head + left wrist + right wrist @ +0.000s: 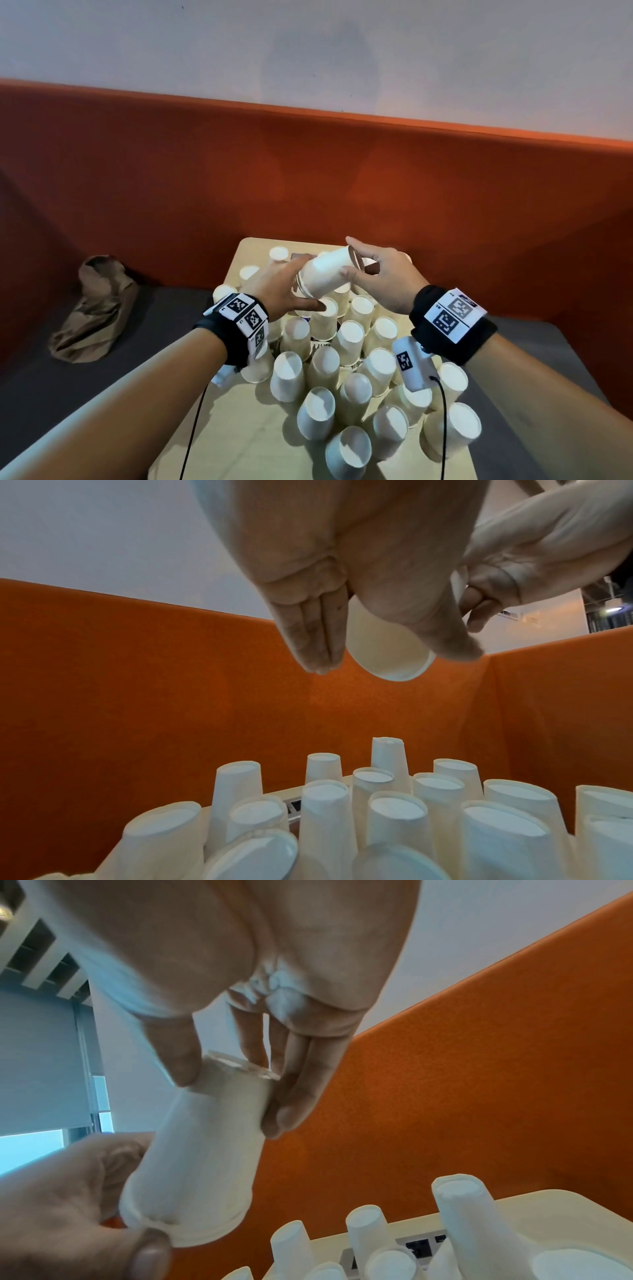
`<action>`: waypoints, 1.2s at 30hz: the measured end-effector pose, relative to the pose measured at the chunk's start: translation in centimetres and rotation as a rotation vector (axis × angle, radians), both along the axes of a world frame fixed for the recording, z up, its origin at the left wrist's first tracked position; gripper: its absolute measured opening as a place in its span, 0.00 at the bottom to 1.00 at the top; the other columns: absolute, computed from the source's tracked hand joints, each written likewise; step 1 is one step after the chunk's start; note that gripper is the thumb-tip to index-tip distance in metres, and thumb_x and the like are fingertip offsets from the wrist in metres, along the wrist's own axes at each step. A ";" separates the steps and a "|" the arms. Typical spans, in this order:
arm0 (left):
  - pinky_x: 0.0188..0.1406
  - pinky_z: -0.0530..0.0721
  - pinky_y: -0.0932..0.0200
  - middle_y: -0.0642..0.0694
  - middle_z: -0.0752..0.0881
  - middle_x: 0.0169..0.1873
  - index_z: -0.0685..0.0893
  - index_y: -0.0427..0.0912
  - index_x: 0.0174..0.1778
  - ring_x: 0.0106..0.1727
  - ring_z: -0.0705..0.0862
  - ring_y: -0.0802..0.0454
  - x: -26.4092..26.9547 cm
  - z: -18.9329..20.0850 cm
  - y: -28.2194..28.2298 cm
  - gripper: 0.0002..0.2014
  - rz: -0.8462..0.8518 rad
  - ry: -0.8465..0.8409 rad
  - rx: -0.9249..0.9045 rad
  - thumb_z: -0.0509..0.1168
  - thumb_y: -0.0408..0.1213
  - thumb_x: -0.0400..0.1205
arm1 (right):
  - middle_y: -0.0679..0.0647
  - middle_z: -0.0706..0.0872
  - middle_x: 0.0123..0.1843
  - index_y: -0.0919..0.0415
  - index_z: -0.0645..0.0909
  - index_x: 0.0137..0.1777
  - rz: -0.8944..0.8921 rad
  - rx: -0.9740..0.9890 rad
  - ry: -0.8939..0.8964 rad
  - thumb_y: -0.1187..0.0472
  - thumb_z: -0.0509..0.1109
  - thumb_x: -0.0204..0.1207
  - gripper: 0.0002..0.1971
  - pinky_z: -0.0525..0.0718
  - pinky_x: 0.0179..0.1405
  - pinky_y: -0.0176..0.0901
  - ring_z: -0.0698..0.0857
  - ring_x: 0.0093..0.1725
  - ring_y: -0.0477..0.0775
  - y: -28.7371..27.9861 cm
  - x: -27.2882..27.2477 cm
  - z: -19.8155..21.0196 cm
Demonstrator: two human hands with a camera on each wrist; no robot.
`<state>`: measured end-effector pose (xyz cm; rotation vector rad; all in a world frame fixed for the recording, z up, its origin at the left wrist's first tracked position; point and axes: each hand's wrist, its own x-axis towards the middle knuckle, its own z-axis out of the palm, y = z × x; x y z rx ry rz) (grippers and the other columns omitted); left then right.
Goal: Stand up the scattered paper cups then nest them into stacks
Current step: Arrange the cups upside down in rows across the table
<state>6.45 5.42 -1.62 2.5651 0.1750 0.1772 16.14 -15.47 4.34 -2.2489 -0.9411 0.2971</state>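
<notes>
Both hands are holding one short stack of cups point(327, 275) in the air above the table point(219, 425), lying nearly sideways; left hand point(278, 289) is gripping the open-rim end, thumb and fingers wrapped round it; right hand point(380, 279) is pinching the base end, thumb on the near wall, fingers point(298, 1096) on the far wall; upturned cups point(346, 373) are standing base-up, crowding the table from centre out to 5 o'clock; a taller nested stack point(462, 1215) is standing at 12 o'clock among them; a crumpled brown bag point(94, 315) is lying at 9 o'clock, off the table; an orange partition point(308, 178) is running behind.
</notes>
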 end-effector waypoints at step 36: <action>0.70 0.74 0.43 0.37 0.68 0.77 0.62 0.44 0.80 0.73 0.75 0.37 1.7 -7.8 4.8 0.32 -0.074 0.421 0.253 0.58 0.57 0.84 | 0.59 0.82 0.60 0.59 0.75 0.65 -0.285 -0.490 -0.208 0.53 0.66 0.82 0.15 0.85 0.51 0.52 0.85 0.54 0.65 13.5 8.9 -9.4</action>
